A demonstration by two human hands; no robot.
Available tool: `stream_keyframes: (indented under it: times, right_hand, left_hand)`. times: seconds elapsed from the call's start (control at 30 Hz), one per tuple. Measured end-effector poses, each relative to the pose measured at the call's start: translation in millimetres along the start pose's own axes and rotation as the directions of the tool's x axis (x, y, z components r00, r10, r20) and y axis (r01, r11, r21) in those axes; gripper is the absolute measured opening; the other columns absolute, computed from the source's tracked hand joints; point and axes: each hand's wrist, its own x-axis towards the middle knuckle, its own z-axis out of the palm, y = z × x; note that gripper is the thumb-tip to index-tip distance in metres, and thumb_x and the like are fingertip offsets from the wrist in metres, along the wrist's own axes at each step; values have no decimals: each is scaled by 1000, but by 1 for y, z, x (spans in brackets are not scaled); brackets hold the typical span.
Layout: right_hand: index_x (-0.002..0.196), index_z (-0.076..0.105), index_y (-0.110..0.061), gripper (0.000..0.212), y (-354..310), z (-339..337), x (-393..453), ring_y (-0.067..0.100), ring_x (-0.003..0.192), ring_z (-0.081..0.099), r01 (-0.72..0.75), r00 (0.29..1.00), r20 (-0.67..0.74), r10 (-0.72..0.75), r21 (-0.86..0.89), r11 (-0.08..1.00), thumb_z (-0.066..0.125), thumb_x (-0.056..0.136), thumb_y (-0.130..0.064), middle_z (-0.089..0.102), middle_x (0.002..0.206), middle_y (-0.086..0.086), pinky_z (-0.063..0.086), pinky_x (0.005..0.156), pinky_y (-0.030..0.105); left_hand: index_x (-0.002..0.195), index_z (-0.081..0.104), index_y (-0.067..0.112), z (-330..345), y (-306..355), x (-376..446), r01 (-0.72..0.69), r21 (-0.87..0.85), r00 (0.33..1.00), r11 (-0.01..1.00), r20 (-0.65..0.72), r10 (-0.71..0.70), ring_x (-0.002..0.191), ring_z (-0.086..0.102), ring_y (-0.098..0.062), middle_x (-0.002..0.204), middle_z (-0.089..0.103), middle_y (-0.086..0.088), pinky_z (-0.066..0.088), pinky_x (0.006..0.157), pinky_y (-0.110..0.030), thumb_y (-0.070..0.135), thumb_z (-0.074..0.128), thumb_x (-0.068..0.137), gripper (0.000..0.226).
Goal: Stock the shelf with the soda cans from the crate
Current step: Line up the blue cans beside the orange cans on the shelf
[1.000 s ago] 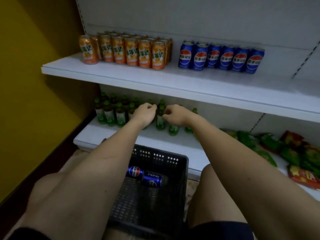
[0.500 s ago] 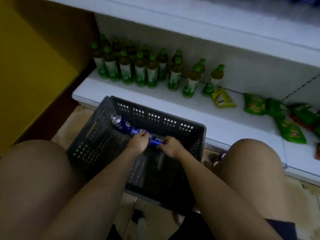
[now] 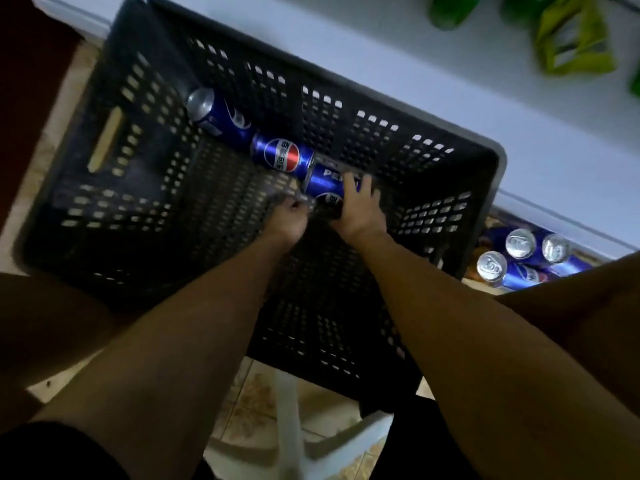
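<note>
a: head view, what've we got?

b: crate (image 3: 114, 126) on the floor, butted against the low shelf (image 3: 450, 81). three blue cans on their sides along the far wall: can 1 (image 3: 221, 114) at left, can 2 (image 3: 282, 155) in the middle, can 3 (image 3: 323, 183) nearest the hands, end to end and touching.

a: grips?

b: right hand (image 3: 358, 211) is on can 3, fingers curled over the top, thumb under. looks like a hold, tho the frame's blurry. left hand (image 3: 289, 220) is just beside it, fingers curled, nothing clearly in it. might be touching the can's end, can't tell.

a: anything else?

b: more cans (image 3: 519, 258) upright on the floor right of the crate, under the shelf edge. green bottles and a yellow-green packet (image 3: 571, 39) on the shelf, top right.

a: risks?

b: imo the grip's shallow, from above on a round can, so it could roll out on the lift and drop back. pulling can 3 may knock can 2 since they touch. also the crate wall's high and close, easy to clip the can coming out.
</note>
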Motion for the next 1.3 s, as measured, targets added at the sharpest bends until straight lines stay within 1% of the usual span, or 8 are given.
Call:
stream_keyframes:
  times: [0.17,0.33,0.6,0.8,0.9,1.03,1.17,1.3]
  right_hand:
    - [154,15,-29,90,-2,18,33,42,142,20,-16,1000,-17,16,-26,1000,71,86,-11,9,161,11,37,108,48]
    - [153,20,-31,86,-2,17,36,44,136,29,6,996,-90,-11,-59,998,63,86,2,14,158,14,42,104,46]
    - [154,20,-30,89,6,25,-4,48,142,21,29,972,234,-29,5,1000,71,85,-8,-1,162,14,33,114,49]
    - [141,45,-24,81,-5,-11,-32,40,128,42,44,948,313,-51,31,999,86,72,-21,21,146,13,42,109,37]
    - [132,49,-20,70,-5,-40,-55,31,116,48,31,963,261,-68,145,989,85,72,-20,31,134,10,43,95,27]
    - [120,46,-11,66,-11,-74,-88,28,112,56,61,987,122,-107,332,941,86,67,-10,51,119,10,53,93,40]
    - [132,38,-9,75,-17,-117,-123,21,106,52,101,993,8,-118,461,881,84,74,-12,48,119,5,46,71,25]
    - [121,51,-8,64,-15,-157,-153,22,101,63,130,991,-111,-73,692,710,89,69,-16,62,115,6,57,78,34]
  left_hand:
    - [117,64,5,1,-4,32,-23,-22,999,999,30,23,114,59,-30,121,64,-17,44,103,-40,21,48,100,29]
    - [125,60,8,-3,0,36,-19,-36,998,999,52,20,107,59,-23,119,63,-11,44,93,-29,24,43,101,33]
    - [129,58,8,-9,-4,9,6,-27,1000,1000,14,-6,118,56,-34,131,58,-17,44,104,-43,30,45,100,38]
    - [137,51,14,-18,6,-35,-33,66,999,997,-31,35,123,51,-29,140,52,-11,37,97,-31,29,38,103,39]
    - [127,57,12,-27,15,-60,-117,104,992,988,-40,122,113,56,-29,129,59,-12,42,92,-35,29,36,104,36]
    - [121,57,9,-43,33,-89,-210,128,974,969,-53,218,108,56,-35,123,60,-18,40,83,-36,33,37,102,37]
    - [125,55,14,-59,62,-127,-346,149,930,926,-75,359,115,54,-31,128,58,-10,39,92,-33,37,40,103,36]
    - [121,56,20,-75,100,-166,-481,176,859,859,-101,502,105,57,-28,118,61,-8,45,93,-40,41,39,101,34]
